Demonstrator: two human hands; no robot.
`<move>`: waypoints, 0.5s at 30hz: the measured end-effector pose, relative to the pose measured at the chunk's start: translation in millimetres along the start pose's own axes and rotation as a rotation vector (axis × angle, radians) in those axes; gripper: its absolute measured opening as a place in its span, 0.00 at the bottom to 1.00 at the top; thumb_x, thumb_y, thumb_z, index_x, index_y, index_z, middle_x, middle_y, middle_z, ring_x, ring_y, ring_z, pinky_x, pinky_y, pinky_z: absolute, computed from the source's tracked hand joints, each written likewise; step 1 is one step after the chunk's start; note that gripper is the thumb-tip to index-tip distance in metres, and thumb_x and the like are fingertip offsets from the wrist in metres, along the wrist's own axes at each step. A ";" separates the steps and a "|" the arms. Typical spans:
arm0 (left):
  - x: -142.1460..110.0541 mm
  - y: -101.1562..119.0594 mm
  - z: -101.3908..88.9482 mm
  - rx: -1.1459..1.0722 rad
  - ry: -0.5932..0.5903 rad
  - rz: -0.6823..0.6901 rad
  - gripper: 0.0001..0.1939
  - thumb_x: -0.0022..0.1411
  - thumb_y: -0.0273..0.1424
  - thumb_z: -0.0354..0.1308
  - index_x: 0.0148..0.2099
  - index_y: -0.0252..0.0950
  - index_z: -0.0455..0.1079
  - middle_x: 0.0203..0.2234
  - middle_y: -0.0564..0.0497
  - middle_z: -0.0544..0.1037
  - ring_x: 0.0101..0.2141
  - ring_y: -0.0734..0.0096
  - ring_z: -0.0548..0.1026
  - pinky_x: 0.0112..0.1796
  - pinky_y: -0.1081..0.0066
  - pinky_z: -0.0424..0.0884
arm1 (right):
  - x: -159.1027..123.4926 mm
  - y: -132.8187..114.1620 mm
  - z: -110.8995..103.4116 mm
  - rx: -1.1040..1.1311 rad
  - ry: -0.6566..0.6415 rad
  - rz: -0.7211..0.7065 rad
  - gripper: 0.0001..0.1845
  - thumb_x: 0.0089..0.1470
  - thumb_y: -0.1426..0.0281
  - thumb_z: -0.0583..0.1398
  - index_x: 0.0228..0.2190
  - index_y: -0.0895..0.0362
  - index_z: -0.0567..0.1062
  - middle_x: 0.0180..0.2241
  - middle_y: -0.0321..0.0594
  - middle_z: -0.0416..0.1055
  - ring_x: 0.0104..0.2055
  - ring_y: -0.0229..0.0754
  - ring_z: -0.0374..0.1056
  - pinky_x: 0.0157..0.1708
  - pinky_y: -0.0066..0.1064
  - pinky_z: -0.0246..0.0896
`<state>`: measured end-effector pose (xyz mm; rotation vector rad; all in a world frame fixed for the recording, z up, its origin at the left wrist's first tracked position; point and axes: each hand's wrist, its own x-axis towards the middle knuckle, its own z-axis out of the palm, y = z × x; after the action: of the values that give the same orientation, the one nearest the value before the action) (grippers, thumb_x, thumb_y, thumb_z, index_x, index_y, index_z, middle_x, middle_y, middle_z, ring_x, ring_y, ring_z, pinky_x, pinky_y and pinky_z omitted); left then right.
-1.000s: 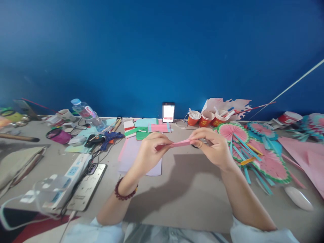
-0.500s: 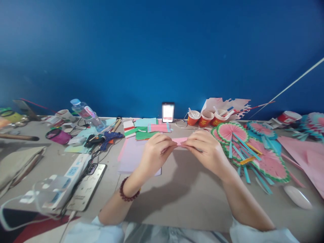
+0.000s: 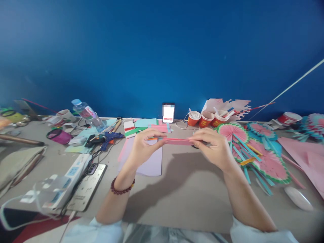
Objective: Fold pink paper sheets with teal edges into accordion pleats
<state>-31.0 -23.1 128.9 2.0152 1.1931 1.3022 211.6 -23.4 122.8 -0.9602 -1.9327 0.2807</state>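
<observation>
A narrow folded strip of pink paper [image 3: 178, 141] is stretched level between my two hands, above the desk. My left hand [image 3: 146, 146] pinches its left end between thumb and fingers. At the other end, my right hand [image 3: 212, 145] grips it the same way. Beneath and behind my left hand lie lilac paper sheets [image 3: 152, 163]. Just beyond the strip rests a pink and light-blue folded paper piece [image 3: 160, 128]. Watermelon-patterned paper fans [image 3: 272, 163] with light-blue strips lie to the right of my right hand.
Red paper cups [image 3: 206, 118] holding sticks or pens stand at the back by a lit phone [image 3: 168, 113]. On the left are a water bottle [image 3: 88, 114], a blue glue gun [image 3: 108, 138], a power strip [image 3: 72, 177] and another phone [image 3: 87, 187]. A white computer mouse [image 3: 298, 198] sits right.
My hands drew together along the pink strip, then moved apart again, showing more of it. My left hand has shifted left; both hands still hold the strip.
</observation>
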 end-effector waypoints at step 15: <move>-15.1 22.7 17.8 -0.116 0.118 0.036 0.16 0.52 0.29 0.65 0.44 0.38 0.68 0.28 0.53 0.75 0.31 0.73 0.75 0.34 0.73 0.73 | -0.7 -18.0 20.7 0.134 -0.148 0.113 0.07 0.56 0.70 0.58 0.31 0.53 0.78 0.32 0.38 0.77 0.35 0.41 0.72 0.36 0.32 0.67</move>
<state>-8.3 -46.4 130.3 1.9085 1.1104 1.4906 185.7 -32.1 120.9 -0.9842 -1.9681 0.5537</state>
